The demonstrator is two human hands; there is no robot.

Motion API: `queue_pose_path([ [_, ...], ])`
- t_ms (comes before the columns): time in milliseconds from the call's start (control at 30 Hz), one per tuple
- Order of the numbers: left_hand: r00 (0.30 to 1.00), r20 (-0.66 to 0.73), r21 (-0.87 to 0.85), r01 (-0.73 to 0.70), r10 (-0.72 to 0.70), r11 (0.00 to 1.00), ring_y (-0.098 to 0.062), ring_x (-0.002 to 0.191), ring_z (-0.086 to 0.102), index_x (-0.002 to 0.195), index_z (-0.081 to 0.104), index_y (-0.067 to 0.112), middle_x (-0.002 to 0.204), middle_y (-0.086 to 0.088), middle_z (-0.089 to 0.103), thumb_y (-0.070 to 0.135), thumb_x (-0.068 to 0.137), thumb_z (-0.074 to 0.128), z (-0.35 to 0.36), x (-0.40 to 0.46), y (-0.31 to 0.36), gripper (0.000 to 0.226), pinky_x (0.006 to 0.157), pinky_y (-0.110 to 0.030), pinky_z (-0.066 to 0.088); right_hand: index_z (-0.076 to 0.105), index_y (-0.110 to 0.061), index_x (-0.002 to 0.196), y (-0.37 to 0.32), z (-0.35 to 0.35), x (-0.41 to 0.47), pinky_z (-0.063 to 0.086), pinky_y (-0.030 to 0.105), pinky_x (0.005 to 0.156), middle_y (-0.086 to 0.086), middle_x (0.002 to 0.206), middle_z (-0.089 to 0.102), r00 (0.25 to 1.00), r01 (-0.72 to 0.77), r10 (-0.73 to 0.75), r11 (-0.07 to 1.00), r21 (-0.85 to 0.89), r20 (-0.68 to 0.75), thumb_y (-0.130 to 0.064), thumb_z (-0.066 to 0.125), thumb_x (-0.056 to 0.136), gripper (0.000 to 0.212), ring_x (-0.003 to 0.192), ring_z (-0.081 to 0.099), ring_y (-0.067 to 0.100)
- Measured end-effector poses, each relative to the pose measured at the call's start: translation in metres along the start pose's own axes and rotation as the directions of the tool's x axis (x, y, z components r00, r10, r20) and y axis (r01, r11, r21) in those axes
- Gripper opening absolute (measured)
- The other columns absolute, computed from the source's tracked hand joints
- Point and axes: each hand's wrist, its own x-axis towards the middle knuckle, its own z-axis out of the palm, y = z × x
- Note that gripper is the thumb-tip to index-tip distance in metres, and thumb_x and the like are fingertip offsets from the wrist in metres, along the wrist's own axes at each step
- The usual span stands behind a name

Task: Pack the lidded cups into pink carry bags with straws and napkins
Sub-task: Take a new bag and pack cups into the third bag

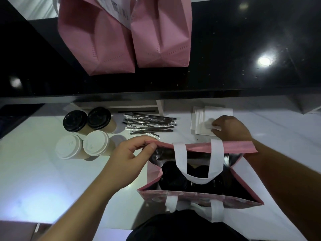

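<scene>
Four cups on the counter point(43, 171), far left: two black-lidded point(86, 120), two white-lidded point(83, 145). Straws point(150, 125) and napkins point(208, 117) lie right of them. Two bags point(125, 35) stand far. Left hand point(128, 157) pinches the near open bag's point(199, 197) rim (dark lids inside); right hand point(229, 127) pinches a napkin.

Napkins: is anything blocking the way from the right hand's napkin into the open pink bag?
Nothing solid. The right hand pinches a napkin just behind the open pink bag; only its white handle loop droops across the opening.
</scene>
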Motion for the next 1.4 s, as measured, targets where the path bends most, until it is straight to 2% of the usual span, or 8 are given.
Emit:
queue_pose_path([
  [267,0.999,0.006,-0.002,-0.035,0.035,0.999,-0.014,0.107,0.072,0.108,0.078,0.045,0.109,0.014,0.078,0.031,0.103,0.055,0.000,0.002,0.002,0.028,0.089,-0.028,0.058,0.078,-0.006,0.079,0.001,0.000,0.002,0.045,0.031,0.066,0.009,0.079,0.072,0.988,-0.139,0.147,0.976,0.169,-0.038,-0.018,0.061,0.098,0.028,0.073,0.065,0.029],
  [467,1.000,-0.002,0.014,-0.023,0.023,1.000,-0.012,0.104,0.072,0.107,0.077,0.048,0.107,0.017,0.078,0.036,0.102,0.054,0.000,0.003,0.001,0.027,0.087,-0.031,0.059,0.078,-0.013,0.082,0.003,-0.009,-0.001,0.048,0.033,0.071,0.002,0.076,0.071,0.947,-0.303,0.321,0.887,0.348,0.007,-0.028,0.057,0.100,0.031,0.078,0.065,0.028],
  [567,1.000,-0.009,0.013,-0.026,0.026,1.000,-0.013,0.104,0.073,0.109,0.078,0.048,0.107,0.017,0.078,0.038,0.102,0.053,0.000,0.004,-0.001,0.027,0.088,-0.035,0.061,0.079,-0.008,0.100,0.001,-0.020,-0.012,0.049,0.033,0.080,0.008,0.101,0.076,0.902,-0.307,0.407,0.840,0.448,-0.144,-0.026,0.058,0.101,0.027,0.093,0.067,0.031],
  [767,0.996,-0.082,-0.051,0.012,-0.017,0.999,-0.016,0.098,0.073,0.110,0.077,0.043,0.102,0.011,0.078,0.053,0.096,0.053,0.004,0.005,-0.005,0.029,0.090,-0.050,0.060,0.070,-0.016,0.116,-0.014,-0.065,-0.071,0.050,0.033,0.073,-0.001,0.100,0.069,0.824,-0.203,0.457,0.790,0.579,-0.334,-0.032,0.052,0.105,0.026,0.085,0.063,0.020],
  [933,0.987,-0.161,-0.015,0.025,-0.027,1.000,-0.001,0.094,0.071,0.104,0.074,0.050,0.097,0.023,0.076,0.051,0.101,0.052,0.012,0.004,-0.004,0.022,0.076,-0.026,0.059,0.055,-0.032,0.114,-0.062,-0.130,-0.137,0.042,0.014,0.068,-0.010,0.111,0.059,0.793,-0.029,0.373,0.813,0.581,-0.482,-0.054,0.041,0.094,0.033,0.095,0.057,0.015],
  [1100,0.979,-0.201,0.014,0.034,-0.030,0.999,0.015,0.093,0.064,0.098,0.074,0.045,0.092,0.033,0.072,0.036,0.108,0.053,0.016,0.006,0.007,0.026,0.063,0.001,0.045,0.050,-0.043,0.107,-0.112,-0.190,-0.181,0.045,0.019,0.064,-0.036,0.094,0.055,0.801,0.168,0.121,0.894,0.414,-0.586,-0.048,0.042,0.100,0.012,0.085,0.059,0.004],
  [1233,0.978,-0.199,-0.034,0.052,-0.058,0.998,0.011,0.086,0.067,0.095,0.076,0.042,0.087,0.030,0.074,0.033,0.108,0.053,0.015,0.007,0.014,0.028,0.061,-0.002,0.047,0.044,-0.050,0.109,-0.142,-0.215,-0.199,0.049,0.011,0.062,-0.048,0.101,0.053,0.803,0.302,-0.070,0.904,0.304,-0.591,-0.041,0.041,0.102,0.011,0.094,0.058,-0.010],
  [1400,0.976,-0.199,0.002,0.085,-0.083,0.996,-0.005,0.089,0.067,0.104,0.077,0.035,0.093,0.016,0.075,0.036,0.107,0.051,0.015,0.013,0.017,0.026,0.070,-0.026,0.051,0.049,-0.041,0.102,-0.162,-0.218,-0.201,0.051,0.021,0.059,-0.025,0.103,0.060,0.869,0.306,-0.167,0.922,0.239,-0.466,-0.049,0.037,0.097,0.015,0.086,0.057,0.001],
])
